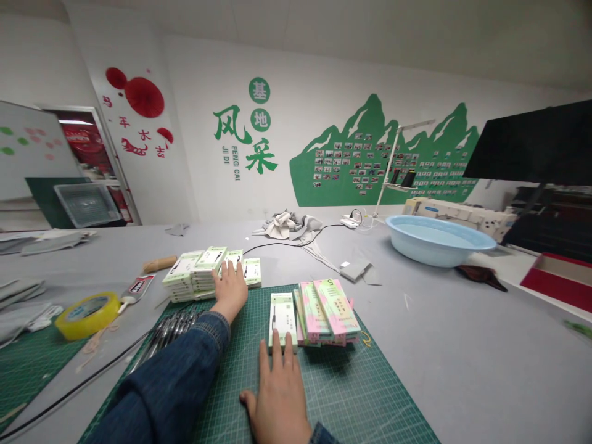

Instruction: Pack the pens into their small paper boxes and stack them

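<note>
Over the green mat, right hand spread — whether left hand grips stacked boxes, hidden.

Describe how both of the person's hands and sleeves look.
The left hand and right hand are bare, without gloves. The left denim sleeve is dark blue, with a stitched seam at its cuff. Only an edge of the right denim sleeve shows, also blue.

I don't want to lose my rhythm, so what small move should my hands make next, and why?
Perhaps have your left hand pick from the white box stacks: it lies over them, while your right hand is at the lone white box on the green mat.
</note>
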A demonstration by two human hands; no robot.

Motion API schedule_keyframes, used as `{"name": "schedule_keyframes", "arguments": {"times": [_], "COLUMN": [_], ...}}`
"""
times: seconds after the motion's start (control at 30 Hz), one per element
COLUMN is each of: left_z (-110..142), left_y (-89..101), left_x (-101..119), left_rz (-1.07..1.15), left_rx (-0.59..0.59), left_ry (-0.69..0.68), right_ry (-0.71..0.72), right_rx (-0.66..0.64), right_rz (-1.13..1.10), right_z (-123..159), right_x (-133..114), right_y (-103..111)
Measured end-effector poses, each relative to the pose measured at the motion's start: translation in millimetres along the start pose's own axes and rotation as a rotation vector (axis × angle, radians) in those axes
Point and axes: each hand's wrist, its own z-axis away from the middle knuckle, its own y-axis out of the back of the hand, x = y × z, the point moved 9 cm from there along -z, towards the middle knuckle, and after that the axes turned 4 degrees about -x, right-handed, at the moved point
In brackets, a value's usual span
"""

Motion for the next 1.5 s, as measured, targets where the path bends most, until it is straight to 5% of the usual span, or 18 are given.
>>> {"name": "schedule_keyframes", "arguments": {"times": [0.27, 0.5, 0.63, 0.77, 0.93, 1.1, 1.17, 1.27, 1.33, 1.5], "left_z": [6, 25, 68, 130, 198, 223, 211, 177, 158, 142], "left_y": [7.7, 46.5, 85.4, 113.5, 102.0, 83.7, 84.4, 81.9, 69.9, 29.3], "left_x": [2, 19, 19, 4, 16, 31, 18, -18, -33, -37], "left_rz": [-0.164, -0.203, -0.165, 0.230, 0.441, 0.483, 0.485, 0.294, 0.049, -0.220], "left_rx": [0.079, 0.146, 0.208, 0.341, 0.396, 0.245, 0.244, 0.282, 0.197, -0.023], "left_ry": [-0.098, -0.114, -0.147, -0.218, -0.525, -0.782, -0.696, -0.291, -0.082, 0.074], "right_ry": [-0.008, -0.026, 0.006, -0.137, -0.250, -0.341, -0.335, -0.266, -0.240, -0.223], "right_rx": [-0.008, 0.008, 0.077, 0.040, -0.031, 0.026, 0.067, 0.095, 0.080, 0.034], "right_rz": [-0.035, -0.116, -0.369, -0.945, -1.584, -1.702, -1.608, -1.452, -1.408, -1.361], "right_z": [-1, -1, -8, -26, -39, -38, -37, -35, -33, -30], "right_x": [0, 0, 3, 21, 18, 21, 25, 23, 18, 9], "right_y": [-1, 12, 38, 48, 44, 42, 45, 51, 51, 44]}}
